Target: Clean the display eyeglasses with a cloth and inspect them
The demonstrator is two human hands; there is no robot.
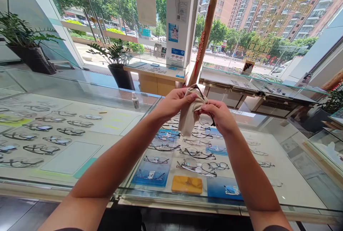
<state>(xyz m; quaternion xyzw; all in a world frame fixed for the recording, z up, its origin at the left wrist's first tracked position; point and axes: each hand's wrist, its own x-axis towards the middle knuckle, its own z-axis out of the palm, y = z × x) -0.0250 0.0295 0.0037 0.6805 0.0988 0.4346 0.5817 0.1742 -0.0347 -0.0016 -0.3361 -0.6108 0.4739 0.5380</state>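
Both my hands are raised over a glass display counter (pixel 80 91). My left hand (pixel 175 103) pinches a beige cleaning cloth (pixel 187 116) wrapped over one lens of a pair of black-framed glasses (pixel 207 111). My right hand (pixel 219 116) grips the glasses from the other side, its fingers closed on frame and cloth. The cloth's loose end hangs down below my hands. Most of the glasses are hidden by cloth and fingers.
Under the glass lie several rows of spectacles (pixel 193 152) and a yellow case (pixel 187 184). A small spray bottle (pixel 135 101) stands on the counter top. Potted plants (pixel 118 59) and a wooden post (pixel 202 41) stand by the shop window; another glass counter (pixel 257 80) sits behind.
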